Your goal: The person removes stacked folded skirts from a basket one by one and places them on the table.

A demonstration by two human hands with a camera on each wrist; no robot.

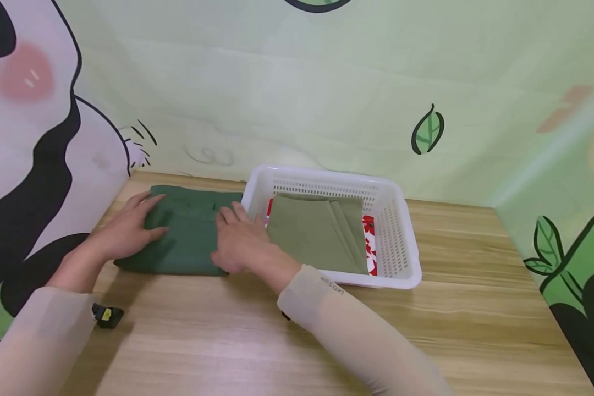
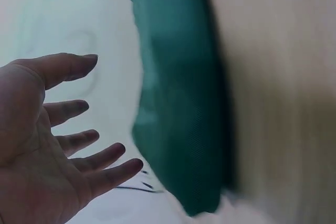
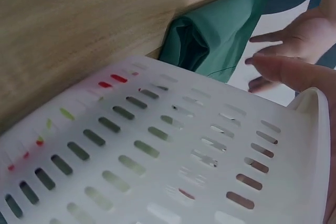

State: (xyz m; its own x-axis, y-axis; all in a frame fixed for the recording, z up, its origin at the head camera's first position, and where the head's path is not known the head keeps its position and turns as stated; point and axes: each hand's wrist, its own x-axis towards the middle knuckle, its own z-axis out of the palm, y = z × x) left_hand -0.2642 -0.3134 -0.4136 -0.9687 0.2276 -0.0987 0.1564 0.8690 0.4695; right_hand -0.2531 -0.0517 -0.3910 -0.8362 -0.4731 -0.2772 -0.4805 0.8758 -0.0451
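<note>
Green cloth point(image 1: 190, 236), folded, on table point(image 1: 475, 264), left of white basket point(image 1: 326, 175). Left hand point(image 1: 133, 228) over cloth's left end, fingers spread, holding nothing; wrist view shows it raised just off the fabric. Right hand point(image 1: 240, 239) at cloth's right end, beside basket's left rim, fingers loosely extended, no pinch seen; contact: cannot tell. Basket holds olive cloth point(image 1: 307, 231) over red-and-white one point(image 1: 370, 245).
</note>
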